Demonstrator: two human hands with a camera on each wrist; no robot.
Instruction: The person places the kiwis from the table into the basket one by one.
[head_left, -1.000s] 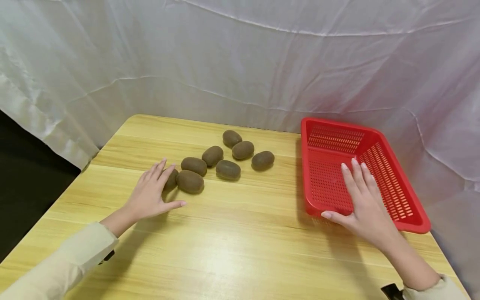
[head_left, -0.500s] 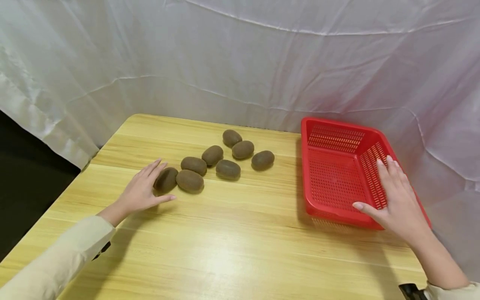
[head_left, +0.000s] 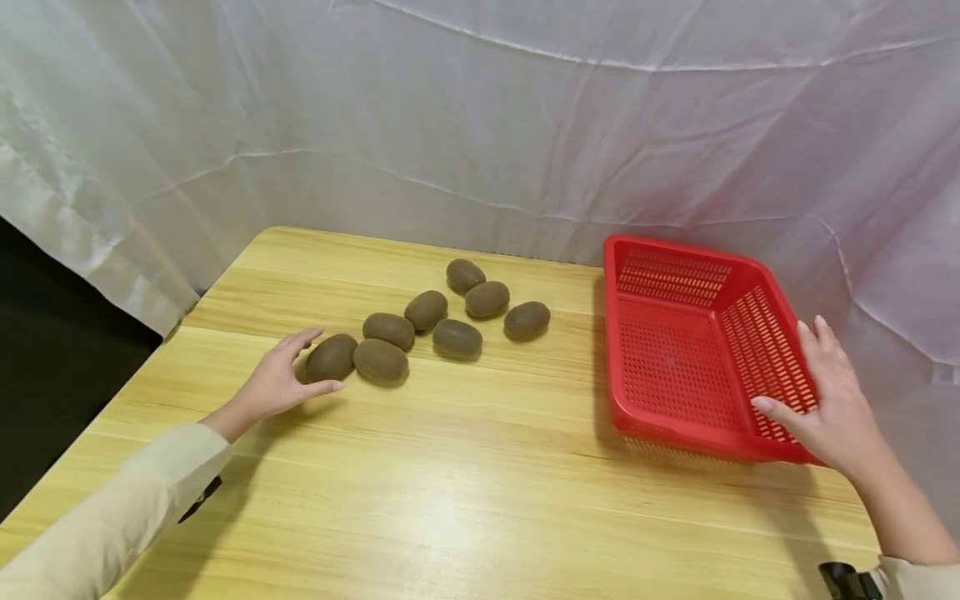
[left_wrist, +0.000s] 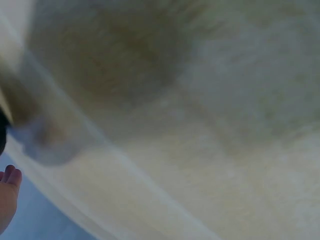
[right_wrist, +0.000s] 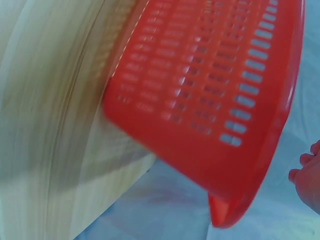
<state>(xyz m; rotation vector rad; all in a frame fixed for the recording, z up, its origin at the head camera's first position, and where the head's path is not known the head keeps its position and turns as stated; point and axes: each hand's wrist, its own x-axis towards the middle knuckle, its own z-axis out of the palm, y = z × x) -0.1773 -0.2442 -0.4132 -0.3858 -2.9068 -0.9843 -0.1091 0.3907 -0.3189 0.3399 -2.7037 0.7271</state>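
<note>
My left hand [head_left: 272, 385] reaches in from the left with thumb and fingers spread around the near side of a brown kiwifruit [head_left: 332, 358], the leftmost of the group. That fruit lies on the table, right beside a second kiwifruit [head_left: 381, 362]. Across the table, my right hand [head_left: 842, 412] overlaps the right rim of a red plastic basket [head_left: 667, 433], its fingers extended and thumb held apart. Only fingertips [right_wrist: 295, 175] of it show at the edge of the right wrist view, beside the basket's slotted wall. The left wrist view is blurred, with fingers [left_wrist: 10, 187] at its left edge.
More kiwifruits [head_left: 457, 339] lie loosely grouped in the middle and toward the back of the wooden table [head_left: 420, 492]. The basket stands near the table's right edge. White cloth [head_left: 465, 125] hangs behind, and a dark area [head_left: 52, 367] lies off the left edge.
My right hand has moved right, from over the basket's inside to its right rim. The left hand has shifted slightly left, leaving the leftmost kiwifruit more exposed. The fruits stay in place.
</note>
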